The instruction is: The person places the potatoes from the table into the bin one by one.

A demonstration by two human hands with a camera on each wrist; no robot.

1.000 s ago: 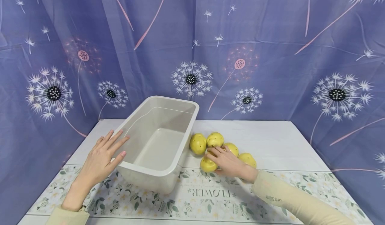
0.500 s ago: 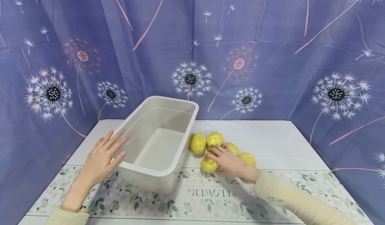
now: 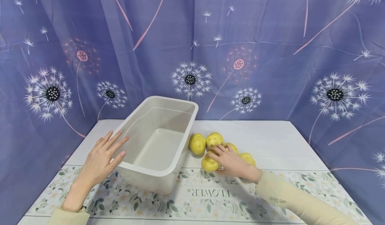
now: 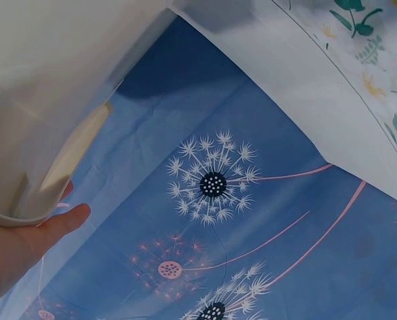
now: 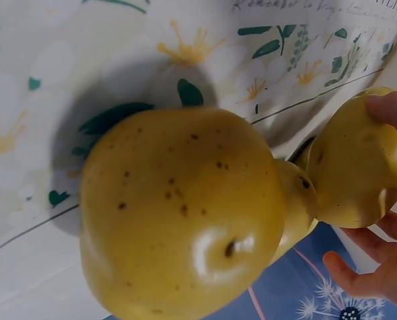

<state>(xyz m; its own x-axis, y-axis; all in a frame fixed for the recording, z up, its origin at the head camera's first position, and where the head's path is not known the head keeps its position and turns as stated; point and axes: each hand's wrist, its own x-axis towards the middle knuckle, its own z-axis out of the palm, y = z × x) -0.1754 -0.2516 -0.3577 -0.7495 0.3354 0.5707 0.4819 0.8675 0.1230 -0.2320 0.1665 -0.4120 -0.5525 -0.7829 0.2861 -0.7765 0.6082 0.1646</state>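
A deep light-grey plastic tub stands left of centre, angled, with nothing inside. My left hand rests on its left rim, fingers spread and straight; the left wrist view shows the thumb beside the rim. To the tub's right, my right hand grips the front-left yellow potato. In the right wrist view that potato sits between thumb and fingers. Around it lie a potato near the tub, one behind, one partly hidden by the hand, and one at right.
Under everything is a white table cover with a floral band and mirrored FLOWER lettering. A blue-purple dandelion curtain encloses the back and both sides. In the right wrist view a near potato looms large.
My right hand and the gripped potato have shifted very slightly to the right. The left hand, the tub and the other potatoes look the same.
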